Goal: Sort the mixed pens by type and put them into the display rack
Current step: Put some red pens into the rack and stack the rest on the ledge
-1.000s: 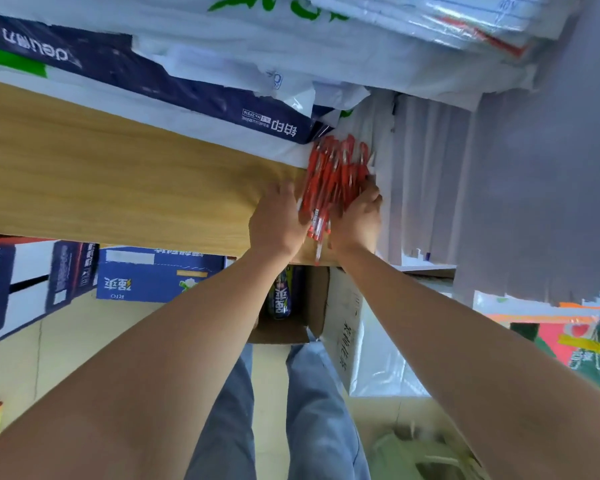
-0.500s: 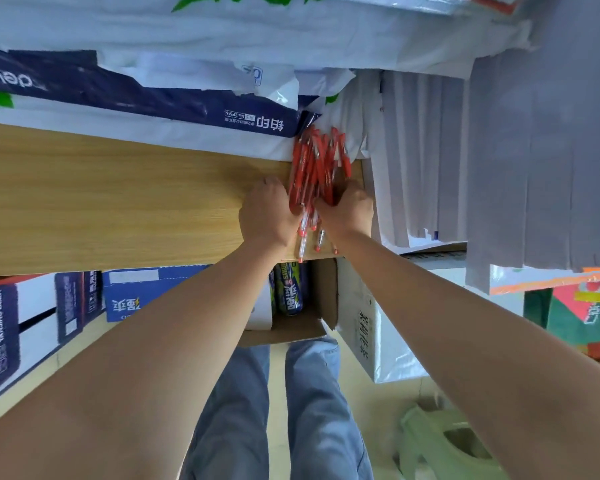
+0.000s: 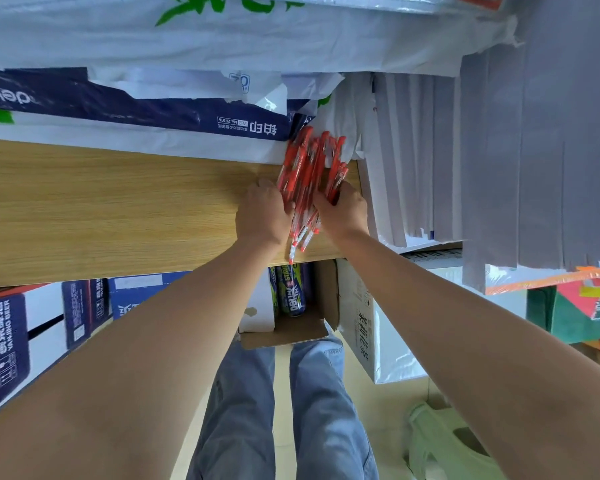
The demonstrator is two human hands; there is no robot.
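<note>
A pale wooden shelf board (image 3: pixel 118 209) runs across the scene at chest height, with white-wrapped paper packs (image 3: pixel 222 39) piled along its far edge and one navy-blue pack (image 3: pixel 118 109) lying flat beneath them. To the right, grey-white sheets (image 3: pixel 499 150) stand in overlapping rows. Below the board, blue-and-white beer cartons (image 3: pixel 4 344) sit at the left, an open cardboard box (image 3: pixel 291 334) with cans inside stands near the person's jeans (image 3: pixel 243 410), and a pale green stool (image 3: pixel 440 441) is on the floor at lower right. Both bare arms reach up to the board's right end. There the left hand (image 3: pixel 262 213) and the right hand (image 3: pixel 343 211) close in from either side on a bundle of red pens (image 3: pixel 309 174), fingers curled against it and gripping it between them. The pens lie on the board, their far ends touching the paper packs and their near tips poking out over the board's front edge between the wrists.
</note>
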